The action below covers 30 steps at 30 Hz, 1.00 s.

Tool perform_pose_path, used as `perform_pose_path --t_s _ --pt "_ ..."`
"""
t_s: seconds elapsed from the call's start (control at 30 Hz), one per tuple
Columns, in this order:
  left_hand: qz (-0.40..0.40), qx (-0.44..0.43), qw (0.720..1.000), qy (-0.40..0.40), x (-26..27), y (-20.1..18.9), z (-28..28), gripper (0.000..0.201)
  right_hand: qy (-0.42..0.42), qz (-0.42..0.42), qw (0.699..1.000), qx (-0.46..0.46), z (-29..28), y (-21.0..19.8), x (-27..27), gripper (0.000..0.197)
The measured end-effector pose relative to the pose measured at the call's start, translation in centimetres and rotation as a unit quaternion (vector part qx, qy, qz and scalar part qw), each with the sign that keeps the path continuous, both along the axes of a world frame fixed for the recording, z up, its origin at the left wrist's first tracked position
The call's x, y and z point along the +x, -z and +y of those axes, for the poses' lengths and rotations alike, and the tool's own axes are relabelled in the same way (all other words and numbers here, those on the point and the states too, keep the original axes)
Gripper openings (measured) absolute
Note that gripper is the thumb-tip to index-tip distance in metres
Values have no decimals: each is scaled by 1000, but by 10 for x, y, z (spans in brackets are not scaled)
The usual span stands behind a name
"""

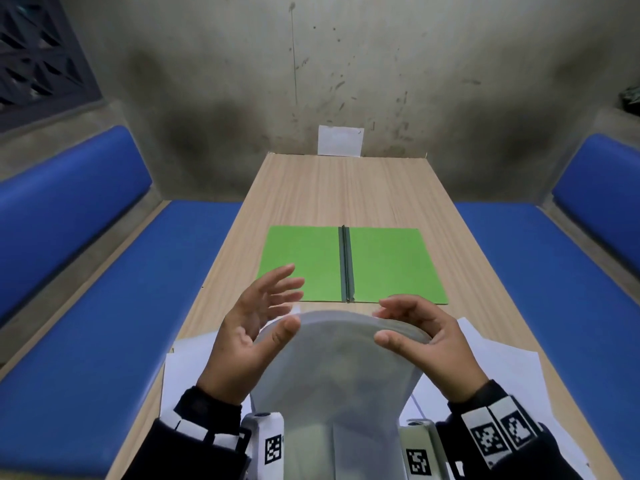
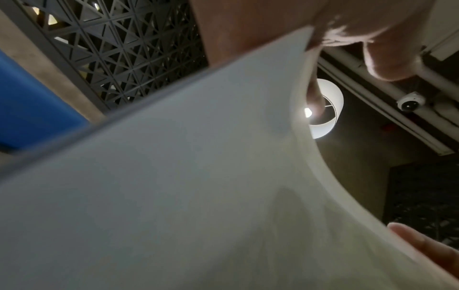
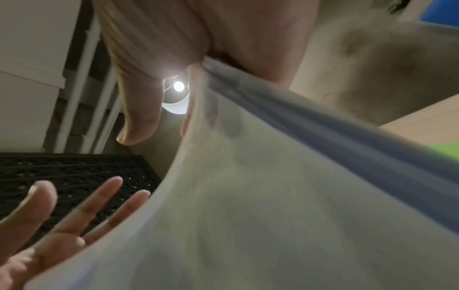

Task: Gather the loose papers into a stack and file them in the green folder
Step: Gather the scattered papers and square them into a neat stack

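Note:
The green folder (image 1: 346,265) lies open and flat on the wooden table (image 1: 346,192), its dark spine running down the middle. In front of it I hold a stack of white papers (image 1: 339,358) upright and bowed between both hands. My right hand (image 1: 391,320) grips the stack's top right edge, thumb on the near face and fingers curled behind. My left hand (image 1: 273,306) rests against the left edge with fingers straight and spread and the thumb touching the near face. The stack (image 2: 174,186) (image 3: 273,196) fills both wrist views. More loose sheets (image 1: 187,362) (image 1: 502,368) lie under my wrists.
Blue padded benches (image 1: 86,306) (image 1: 554,289) run along both sides of the table. A small white card (image 1: 340,141) leans on the concrete wall at the table's far end. A dark lattice screen (image 1: 38,53) stands at the upper left.

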State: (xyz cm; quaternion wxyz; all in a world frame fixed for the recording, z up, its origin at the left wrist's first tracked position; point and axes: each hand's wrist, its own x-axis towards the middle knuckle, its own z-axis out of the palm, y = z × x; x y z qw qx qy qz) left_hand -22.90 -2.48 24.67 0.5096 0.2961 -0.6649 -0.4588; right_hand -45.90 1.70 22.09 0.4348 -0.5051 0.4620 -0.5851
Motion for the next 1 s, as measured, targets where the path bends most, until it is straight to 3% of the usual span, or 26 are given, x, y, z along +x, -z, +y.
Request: perform_pose_path --t_s 0.17,0.27,0.37,0.43,0.5,0.53,0.63,0.73,0.8,0.9,1.0 --pt "-9 -55 996 -77 9 11 -6 15 39 6 999 31 0 13 -6 35" --pt "-19 -25 987 -155 21 28 -11 28 47 -6 997 55 0 25 -10 33" --pt "24 45 978 -200 32 46 -8 16 28 -4 995 96 2 36 -11 31" --pt "32 89 984 -151 39 64 -3 78 10 -1 991 134 1 46 -11 40" --pt "-11 148 984 -98 35 78 3 109 4 -2 985 170 0 54 -10 48" --pt "-50 165 982 -82 31 83 5 106 8 -2 983 181 -1 56 -10 47" --pt "-102 215 962 -133 18 89 5 68 14 -13 982 187 -5 58 -5 46" --pt "-68 242 951 -178 13 80 -2 45 4 -42 983 178 -4 55 -3 66" --pt "-23 255 952 -169 16 72 -3 37 -11 -68 985 160 -1 49 -5 63" --pt "17 229 966 -115 27 66 0 55 -32 -77 987 138 5 43 -14 63" --pt "8 233 972 -45 32 77 -3 85 -35 -24 987 153 7 45 -21 60"
